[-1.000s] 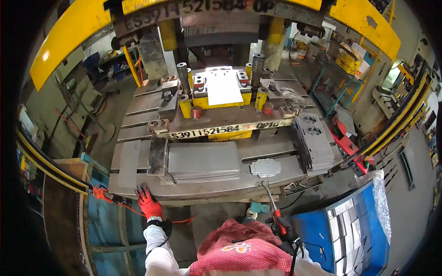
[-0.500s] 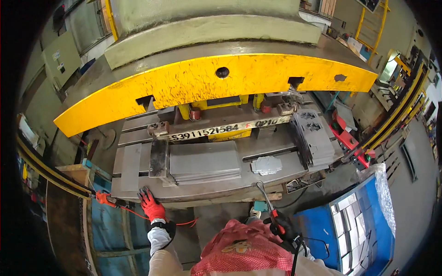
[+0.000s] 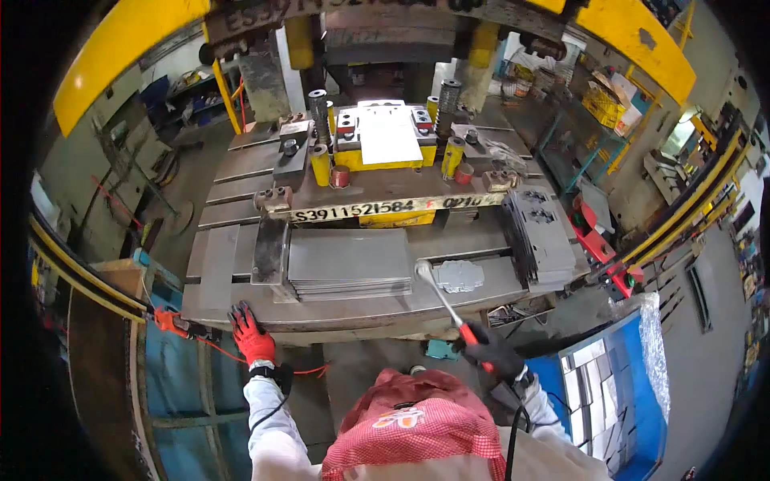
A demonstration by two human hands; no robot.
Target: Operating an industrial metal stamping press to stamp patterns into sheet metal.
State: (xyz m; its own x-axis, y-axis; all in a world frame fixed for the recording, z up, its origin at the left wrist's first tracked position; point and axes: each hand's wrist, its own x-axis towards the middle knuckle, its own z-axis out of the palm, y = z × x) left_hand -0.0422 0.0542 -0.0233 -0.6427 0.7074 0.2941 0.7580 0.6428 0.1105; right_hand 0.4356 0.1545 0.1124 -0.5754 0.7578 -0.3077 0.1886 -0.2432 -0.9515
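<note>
My left hand, in a red and black glove, lies with fingers spread on the front left edge of the press bed. My right hand, in a dark glove, is closed around the red handle of a metal rod with a rounded head. That head is over the bed's front, between a stack of grey sheet-metal blanks and a cut-out metal piece. Farther back, a brightly lit metal plate rests on the yellow lower die.
Cut metal parts are stacked on the bed's right. A dark steel block stands left of the blanks. At lower right is a blue bin with metal pieces. The yellow press ram hangs above, and guide posts flank the die.
The yellow ram has risen, uncovering the lower die and its plate. My right hand has lifted the rod forward and left over the bed. My left hand stays at the edge.
</note>
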